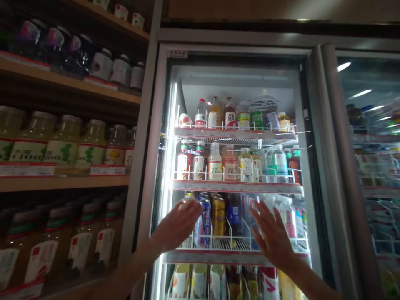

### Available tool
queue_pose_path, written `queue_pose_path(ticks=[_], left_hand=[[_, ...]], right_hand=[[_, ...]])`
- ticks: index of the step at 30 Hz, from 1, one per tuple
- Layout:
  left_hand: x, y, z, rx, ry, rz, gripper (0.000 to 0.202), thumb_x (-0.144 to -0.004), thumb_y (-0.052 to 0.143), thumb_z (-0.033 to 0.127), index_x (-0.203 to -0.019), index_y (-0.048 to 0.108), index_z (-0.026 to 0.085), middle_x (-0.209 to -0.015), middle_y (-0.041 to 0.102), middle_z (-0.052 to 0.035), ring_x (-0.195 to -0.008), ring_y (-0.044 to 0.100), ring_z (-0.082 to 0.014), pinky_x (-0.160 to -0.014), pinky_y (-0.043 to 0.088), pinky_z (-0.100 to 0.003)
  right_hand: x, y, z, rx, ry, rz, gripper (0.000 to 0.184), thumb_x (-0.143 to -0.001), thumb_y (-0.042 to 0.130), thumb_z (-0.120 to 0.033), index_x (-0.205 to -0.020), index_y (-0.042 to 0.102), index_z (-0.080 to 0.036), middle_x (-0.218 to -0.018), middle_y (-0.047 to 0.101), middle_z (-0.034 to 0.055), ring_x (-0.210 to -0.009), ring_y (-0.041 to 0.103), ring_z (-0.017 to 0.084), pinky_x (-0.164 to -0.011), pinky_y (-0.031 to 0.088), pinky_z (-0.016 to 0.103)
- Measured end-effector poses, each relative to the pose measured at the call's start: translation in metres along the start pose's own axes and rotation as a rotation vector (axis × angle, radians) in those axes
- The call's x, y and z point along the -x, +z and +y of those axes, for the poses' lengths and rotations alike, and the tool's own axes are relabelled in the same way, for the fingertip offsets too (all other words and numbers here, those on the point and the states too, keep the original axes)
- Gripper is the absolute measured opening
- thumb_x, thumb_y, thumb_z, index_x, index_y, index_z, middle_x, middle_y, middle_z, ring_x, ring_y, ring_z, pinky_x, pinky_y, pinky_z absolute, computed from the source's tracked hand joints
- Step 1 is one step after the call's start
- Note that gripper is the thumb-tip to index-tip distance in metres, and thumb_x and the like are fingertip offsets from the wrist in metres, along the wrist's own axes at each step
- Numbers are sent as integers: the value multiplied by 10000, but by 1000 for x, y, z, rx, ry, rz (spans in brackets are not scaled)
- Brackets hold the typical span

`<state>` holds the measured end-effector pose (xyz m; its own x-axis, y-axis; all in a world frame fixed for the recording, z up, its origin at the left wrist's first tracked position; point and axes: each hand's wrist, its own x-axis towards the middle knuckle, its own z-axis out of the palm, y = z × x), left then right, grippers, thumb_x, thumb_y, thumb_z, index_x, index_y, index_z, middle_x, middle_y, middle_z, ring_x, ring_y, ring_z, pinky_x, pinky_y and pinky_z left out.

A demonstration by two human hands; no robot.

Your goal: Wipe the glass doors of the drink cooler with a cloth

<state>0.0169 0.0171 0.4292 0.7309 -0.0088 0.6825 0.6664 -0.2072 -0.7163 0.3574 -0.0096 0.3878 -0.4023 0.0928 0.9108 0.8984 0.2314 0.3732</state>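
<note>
Both of my hands are raised in front of a lit drinks fridge (pixel 234 186), and neither holds anything that I can see. My left hand (pixel 179 223) is slightly blurred, its fingers stretched out and lying close together. Behind its fingertips stand a blue can (pixel 203 221) and gold cans (pixel 218 214). With fingers spread, my right hand (pixel 273 231) is open before the same shelf, near a bottle with a pink label (pixel 288 218). A dark blue bottle (pixel 233 210) shows between the hands. Whether either hand touches the glass, I cannot tell.
Upper fridge shelves carry several bottles, among them a red-capped bottle (pixel 201 114) and a white-capped bottle (pixel 215 162). A thick vertical door edge (pixel 336 166) separates a second glass-fronted fridge (pixel 375 191) at right. Wooden shelves (pixel 71 181) with large juice bottles (pixel 64 139) stand at left.
</note>
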Motion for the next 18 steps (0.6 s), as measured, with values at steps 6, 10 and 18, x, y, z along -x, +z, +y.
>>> queue_pose_path(ticks=[6, 10, 18], left_hand=[[-27, 2, -19, -146, -502, 144, 609, -894, 344, 286, -1440, 131, 119, -1414, 393, -149, -1355, 275, -280, -1028, 331, -441], [-35, 8, -2, -47, 87, 57, 519, -883, 358, 267, -1395, 297, 205, -1404, 434, -13, -1345, 301, -206, -1080, 285, -367], [-107, 7, -71, -127, -538, 304, 581, -892, 356, 325, -1400, 236, 71, -1357, 429, -222, -1321, 317, -344, -992, 352, -519]], right_hand=[[-11, 5, 17, 36, 78, 98, 594, -902, 358, -220, -1459, 153, -226, -1502, 240, 84, -1389, 197, 249, -1085, 207, 497], [-8, 8, 24, 48, -34, 54, 582, -892, 375, -214, -1448, 203, -215, -1481, 293, 89, -1385, 210, 250, -1089, 202, 488], [-33, 3, 88, 123, 129, 185, 572, -910, 351, -216, -1452, 173, -253, -1491, 273, 81, -1385, 209, 253, -1080, 231, 506]])
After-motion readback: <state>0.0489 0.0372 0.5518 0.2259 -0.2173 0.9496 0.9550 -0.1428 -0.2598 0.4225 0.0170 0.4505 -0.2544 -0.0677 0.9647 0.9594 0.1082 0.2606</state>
